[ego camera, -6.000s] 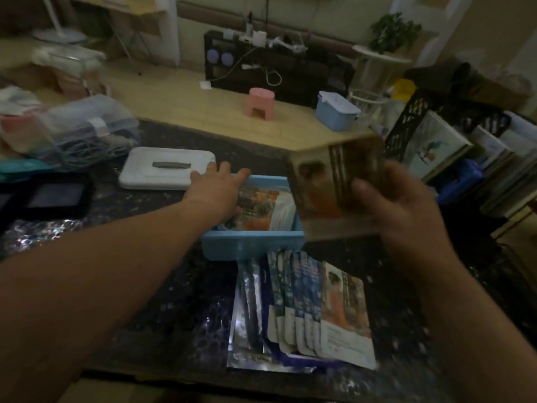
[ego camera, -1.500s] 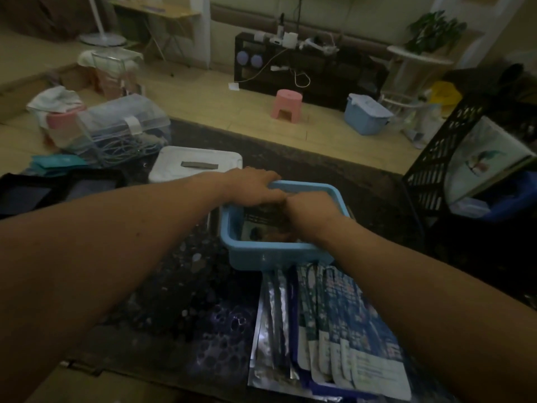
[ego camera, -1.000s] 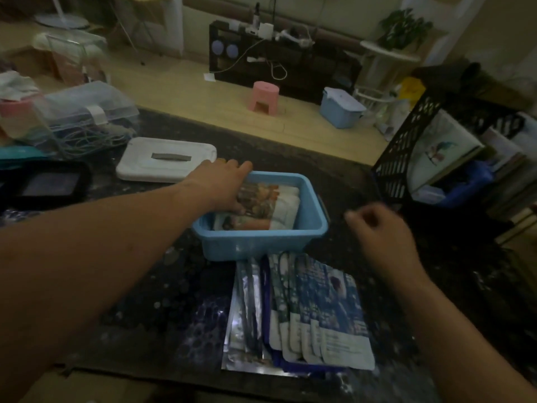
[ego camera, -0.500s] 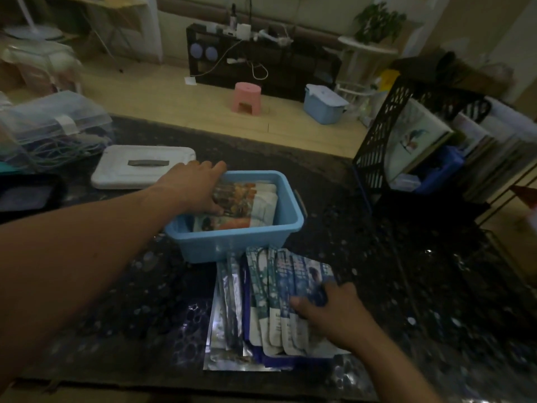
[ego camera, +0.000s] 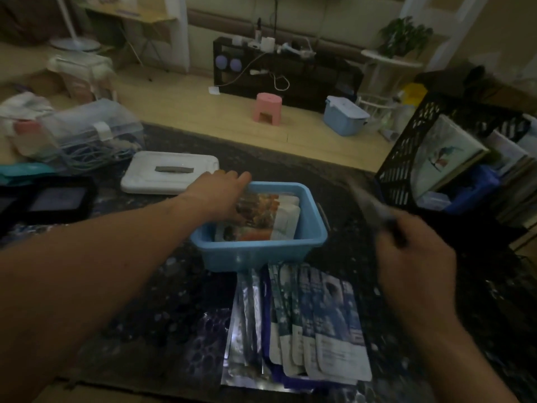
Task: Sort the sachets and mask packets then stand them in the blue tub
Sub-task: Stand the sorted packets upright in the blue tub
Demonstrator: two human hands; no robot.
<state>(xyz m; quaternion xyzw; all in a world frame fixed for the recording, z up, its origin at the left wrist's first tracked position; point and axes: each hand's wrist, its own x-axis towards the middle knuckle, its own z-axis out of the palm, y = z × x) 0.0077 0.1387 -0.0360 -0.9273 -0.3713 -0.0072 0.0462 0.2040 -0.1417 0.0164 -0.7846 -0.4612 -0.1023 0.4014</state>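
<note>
The blue tub stands in the middle of the dark table. Orange-and-white mask packets lean inside it against its left side. My left hand reaches into the tub and presses on those packets. A fan of blue-and-white mask packets lies in front of the tub, with silver sachets to their left. My right hand is raised to the right of the tub and grips a motion-blurred dark packet seen edge-on.
A white lid lies left of the tub. A clear box of cables and a black case stand further left. A black mesh crate with books stands at the right.
My right hand lifted one packet off the fanned pile and rose to the right of the tub. My left hand stayed on the packets in the tub.
</note>
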